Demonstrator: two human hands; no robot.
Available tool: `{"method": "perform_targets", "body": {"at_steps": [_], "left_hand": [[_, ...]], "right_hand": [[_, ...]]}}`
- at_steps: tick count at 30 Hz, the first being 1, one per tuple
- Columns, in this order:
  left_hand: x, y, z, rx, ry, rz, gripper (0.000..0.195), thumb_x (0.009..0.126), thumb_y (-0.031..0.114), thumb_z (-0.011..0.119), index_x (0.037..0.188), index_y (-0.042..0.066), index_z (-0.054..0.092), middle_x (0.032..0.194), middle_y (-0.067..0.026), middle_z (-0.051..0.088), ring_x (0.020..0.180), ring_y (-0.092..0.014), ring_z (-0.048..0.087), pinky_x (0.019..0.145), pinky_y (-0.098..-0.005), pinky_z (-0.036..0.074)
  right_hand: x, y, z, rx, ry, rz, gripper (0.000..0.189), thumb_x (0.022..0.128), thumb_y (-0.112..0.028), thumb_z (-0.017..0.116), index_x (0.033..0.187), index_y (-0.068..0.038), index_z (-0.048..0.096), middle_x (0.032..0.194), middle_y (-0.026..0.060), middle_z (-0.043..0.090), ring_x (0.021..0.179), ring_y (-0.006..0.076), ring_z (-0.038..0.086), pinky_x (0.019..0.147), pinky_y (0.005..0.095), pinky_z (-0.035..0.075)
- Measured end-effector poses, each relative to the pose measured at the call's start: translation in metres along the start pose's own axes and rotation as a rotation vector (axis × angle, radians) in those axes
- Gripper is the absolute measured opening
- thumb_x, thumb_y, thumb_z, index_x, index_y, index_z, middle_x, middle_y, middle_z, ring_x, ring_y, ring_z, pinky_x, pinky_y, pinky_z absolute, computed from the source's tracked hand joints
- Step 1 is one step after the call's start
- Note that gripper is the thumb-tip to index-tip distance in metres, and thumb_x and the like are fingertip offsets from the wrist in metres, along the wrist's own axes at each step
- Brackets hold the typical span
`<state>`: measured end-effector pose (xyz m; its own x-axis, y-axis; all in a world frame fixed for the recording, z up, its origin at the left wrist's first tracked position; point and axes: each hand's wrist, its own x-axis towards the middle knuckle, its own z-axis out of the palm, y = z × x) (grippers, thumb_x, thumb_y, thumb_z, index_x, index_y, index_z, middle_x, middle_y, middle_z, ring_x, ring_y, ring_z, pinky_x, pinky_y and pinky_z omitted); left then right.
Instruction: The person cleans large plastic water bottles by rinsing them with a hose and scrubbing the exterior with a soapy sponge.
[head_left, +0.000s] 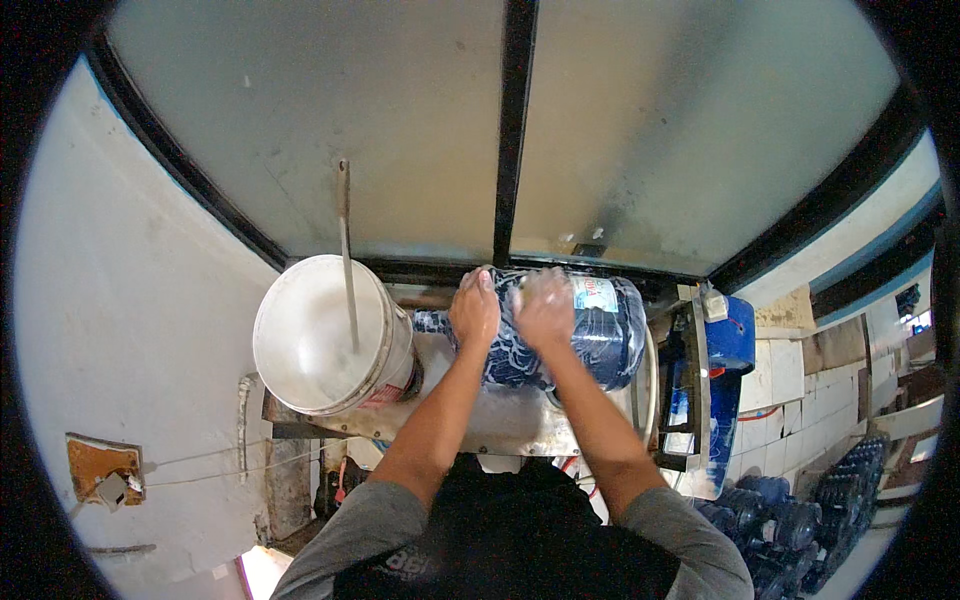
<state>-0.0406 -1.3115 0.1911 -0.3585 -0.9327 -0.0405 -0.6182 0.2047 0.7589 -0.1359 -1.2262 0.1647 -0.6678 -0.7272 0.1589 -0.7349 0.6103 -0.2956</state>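
Observation:
A large blue plastic water jug (607, 337) lies on its side on a metal-topped bench (480, 424), neck to the left, streaked with white suds and bearing a label. My left hand (476, 306) rests on the jug near its shoulder, fingers together. Sudsy and blurred, my right hand (544, 309) presses on the jug's upper side beside the label; something greenish shows at its fingers, too unclear to name. To the left of the jug stands a white plastic bucket (397, 352) of whitish, foamy liquid, with a long-handled stick (346, 240) leaning in it.
Frosted glass panes (390, 135) in a black frame rise behind the bench. A blue plastic container (731, 337) and a metal frame (703, 390) stand at the right. Several dark blue jugs (787, 525) are gathered at the lower right. A pale hose (651, 375) runs beside the jug's base.

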Motion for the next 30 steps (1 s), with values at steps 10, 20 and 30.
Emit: {"method": "perform_targets", "body": {"at_steps": [10,20,30], "left_hand": [[0.002,-0.025,0.01,0.026,0.045,0.152,0.051,0.108,0.037,0.035,0.138,0.002,0.059,0.145,-0.0183,0.056,0.138,-0.035,0.049,0.115,-0.0468,0.038],[0.057,-0.062,0.031,-0.513,-0.191,-0.122,0.064,0.109,0.046,0.018,0.139,0.009,0.061,0.146,-0.0189,0.056,0.136,-0.037,0.049,0.116,-0.0451,0.034],[0.012,-0.018,0.028,0.36,0.069,0.365,0.045,0.1,0.029,0.05,0.138,0.005,0.058,0.147,-0.0202,0.053,0.138,-0.039,0.046,0.114,-0.0508,0.037]], "right_hand": [[-0.05,0.048,-0.021,-0.158,0.204,-0.128,0.06,0.094,-0.031,0.061,0.149,-0.007,0.05,0.165,0.0225,0.027,0.154,0.0408,0.023,0.123,0.056,0.019],[-0.011,-0.057,0.021,0.216,0.037,-0.354,0.056,0.096,-0.032,0.052,0.139,0.004,0.054,0.149,0.0247,0.05,0.142,0.0404,0.043,0.121,0.051,0.029],[0.015,0.017,-0.033,-0.226,-0.027,-0.083,0.048,0.097,-0.032,0.05,0.135,-0.007,0.063,0.158,0.021,0.041,0.151,0.0402,0.028,0.123,0.0575,0.018]]}}
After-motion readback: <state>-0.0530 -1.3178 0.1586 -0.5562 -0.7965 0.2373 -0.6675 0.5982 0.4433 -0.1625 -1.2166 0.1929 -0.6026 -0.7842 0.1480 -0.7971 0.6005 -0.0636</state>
